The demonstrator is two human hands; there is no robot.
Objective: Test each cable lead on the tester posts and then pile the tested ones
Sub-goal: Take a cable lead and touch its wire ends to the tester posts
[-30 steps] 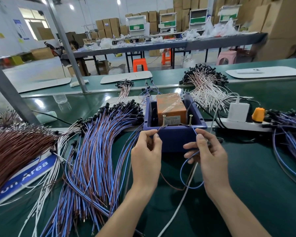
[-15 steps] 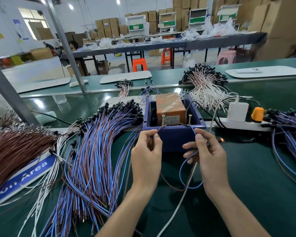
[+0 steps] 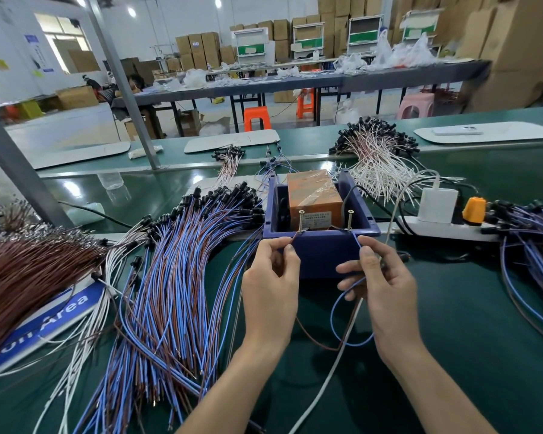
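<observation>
Pinching the two ends of one thin brown-and-blue cable lead point(image 3: 335, 313), both hands work over the dark green table mat point(image 3: 470, 333). The left hand point(image 3: 271, 289) grips the brown end between thumb and curled forefinger. The right hand point(image 3: 386, 292) nips the blue end the same way, its other fingers loosely bent. The lead's slack hangs in a loop between the wrists, beside a white cord point(image 3: 329, 375) lying on the mat.

Just beyond the fingertips stands a dark blue plastic bin point(image 3: 320, 256). The brown end reaches up to the foot of the left brass screw post point(image 3: 301, 220) on the bin's near rim, and the blue end to the foot of the right brass screw post point(image 3: 349, 218). Inside the bin sits an orange tape-wrapped box point(image 3: 312, 195).

To the left a big fan of blue and brown leads point(image 3: 176, 277) spreads across the mat, with a brown wire bundle point(image 3: 22, 270) further left. To the right lie a white power strip point(image 3: 445, 229), carrying a white charger point(image 3: 438, 204) and an orange plug point(image 3: 474, 208), and another heap of blue leads point(image 3: 539, 242). Behind the bin is a mound of white leads with black ends point(image 3: 376, 164).
</observation>
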